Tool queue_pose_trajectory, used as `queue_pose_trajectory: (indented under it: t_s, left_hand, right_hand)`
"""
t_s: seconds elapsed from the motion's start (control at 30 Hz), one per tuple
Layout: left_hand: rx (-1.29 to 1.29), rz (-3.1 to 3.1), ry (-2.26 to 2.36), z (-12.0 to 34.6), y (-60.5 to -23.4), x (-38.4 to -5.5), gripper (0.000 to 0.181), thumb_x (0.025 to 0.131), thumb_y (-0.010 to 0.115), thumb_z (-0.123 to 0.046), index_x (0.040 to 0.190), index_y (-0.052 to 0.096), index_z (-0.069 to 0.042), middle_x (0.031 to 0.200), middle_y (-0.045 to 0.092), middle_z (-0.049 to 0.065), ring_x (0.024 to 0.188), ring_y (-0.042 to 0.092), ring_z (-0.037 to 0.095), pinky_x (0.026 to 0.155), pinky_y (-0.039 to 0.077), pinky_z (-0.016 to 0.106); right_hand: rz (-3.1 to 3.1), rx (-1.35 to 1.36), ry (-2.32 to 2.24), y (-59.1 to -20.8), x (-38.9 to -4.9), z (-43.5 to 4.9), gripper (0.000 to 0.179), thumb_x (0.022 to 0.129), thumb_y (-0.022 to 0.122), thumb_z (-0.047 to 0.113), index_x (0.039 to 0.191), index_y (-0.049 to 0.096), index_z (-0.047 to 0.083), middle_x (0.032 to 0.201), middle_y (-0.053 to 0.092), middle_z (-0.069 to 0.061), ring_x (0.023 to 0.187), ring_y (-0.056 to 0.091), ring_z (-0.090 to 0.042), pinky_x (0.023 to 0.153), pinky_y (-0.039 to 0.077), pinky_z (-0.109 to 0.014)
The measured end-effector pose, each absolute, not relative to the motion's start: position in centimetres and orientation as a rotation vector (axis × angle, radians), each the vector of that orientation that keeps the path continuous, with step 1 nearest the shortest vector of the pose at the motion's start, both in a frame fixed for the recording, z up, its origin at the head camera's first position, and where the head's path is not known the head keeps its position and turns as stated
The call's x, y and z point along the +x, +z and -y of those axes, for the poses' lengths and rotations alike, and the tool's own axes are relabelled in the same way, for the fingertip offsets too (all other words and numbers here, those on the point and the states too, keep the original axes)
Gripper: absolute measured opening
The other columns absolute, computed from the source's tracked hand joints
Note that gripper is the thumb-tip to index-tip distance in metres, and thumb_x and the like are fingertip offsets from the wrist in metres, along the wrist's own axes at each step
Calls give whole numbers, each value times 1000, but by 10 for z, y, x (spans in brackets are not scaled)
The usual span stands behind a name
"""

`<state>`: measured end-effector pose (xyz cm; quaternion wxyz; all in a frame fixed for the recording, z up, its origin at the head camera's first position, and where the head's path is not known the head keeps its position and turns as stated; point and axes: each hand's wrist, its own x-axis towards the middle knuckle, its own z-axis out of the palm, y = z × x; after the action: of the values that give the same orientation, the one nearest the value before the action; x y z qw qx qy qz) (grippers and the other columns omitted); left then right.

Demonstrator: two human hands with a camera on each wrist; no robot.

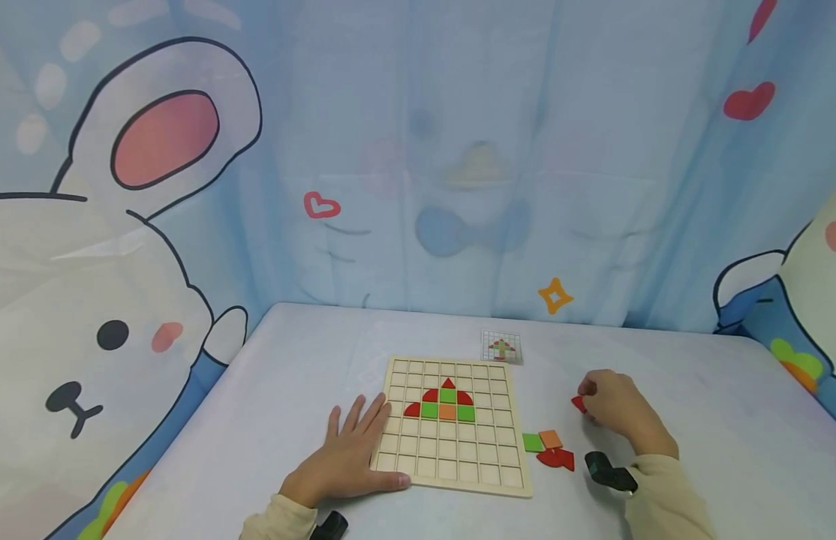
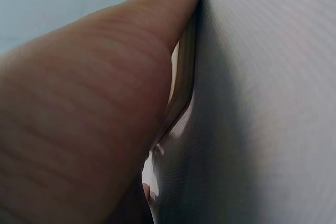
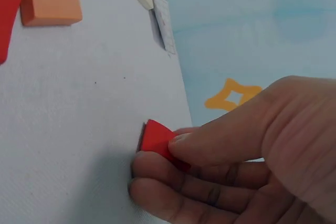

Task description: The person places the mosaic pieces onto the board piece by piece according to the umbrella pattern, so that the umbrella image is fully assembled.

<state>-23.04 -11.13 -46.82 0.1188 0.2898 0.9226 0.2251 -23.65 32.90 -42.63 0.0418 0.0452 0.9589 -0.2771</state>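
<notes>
At the right of the frame, the right hand [image 1: 614, 403] pinches a red piece [image 1: 578, 404]; the left hand [image 1: 352, 457], fingers spread, touches the gridded board [image 1: 452, 453] at lower centre. Loose pieces [image 1: 550, 439] lie lower right; a patterned card [image 1: 502, 346] lies right of centre.

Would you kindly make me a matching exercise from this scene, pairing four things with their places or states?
Column one
1. Person's left hand
2. Person's right hand
3. Small white card with a printed coloured pattern
4. Loose orange square tile

Column two
A. By the far right corner of the pale wooden grid board
B. Beside a loose green tile, right of the board
C. A flat red tile, partly covered, in its grip
D. At the board's near left corner, fingers spread

Pairs: 1-D, 2-C, 3-A, 4-B
</notes>
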Motion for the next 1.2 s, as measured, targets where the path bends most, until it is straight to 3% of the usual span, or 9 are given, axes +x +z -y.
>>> queue_pose_trajectory:
  t_s: [0.33,0.93,1.2]
  left_hand:
    - [848,-2703,674,111,-467,-228,118,91,70,-72,171,19,-2,179,9,12,163,-1,42,121,-5,73]
    - [835,-2712,643,110,-468,-229,119,90,70,-74,171,20,-3,179,9,12,163,0,42,121,-5,73]
    - [833,-2714,641,110,-468,-229,119,90,70,-75,171,20,-2,179,9,13,163,-1,42,121,-5,73]
  right_hand:
    - [-3027,79,-911,-428,-240,-323,8,92,73,-1,100,74,-2,94,71,-11,85,61,-29,74,58,-44]
    - [-2898,-56,-1224,-425,-242,-282,16,98,68,-3,113,70,-7,91,66,-8,76,68,-21,75,60,-38]
    - [-2901,-151,-1230,-425,-244,-269,18,96,67,-2,112,74,-2,97,67,-6,86,63,-23,76,57,-38]
